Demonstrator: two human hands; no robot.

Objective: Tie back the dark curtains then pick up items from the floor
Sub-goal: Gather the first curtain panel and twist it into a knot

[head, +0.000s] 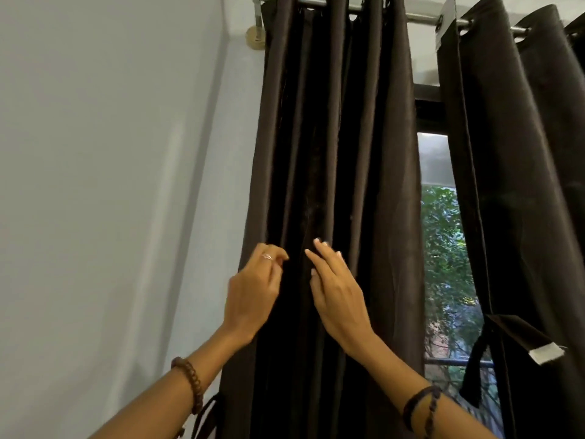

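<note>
Dark curtains [332, 153] hang in gathered, satin-sheened folds beside a pale wall [110, 185]. A second panel [522, 185] hangs right of the window [443, 248], both on a metal rod [424, 18]. Right hand [338, 293]: grip wide, fingers flat on the cloth. Left hand [253, 293]: grip curled at a fold; hold cannot be told. White label [546, 353] unreadable. Ring [267, 256] on left hand.

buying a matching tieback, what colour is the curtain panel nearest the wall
The curtain panel is plain dark brown with a slight sheen; head view.
</note>
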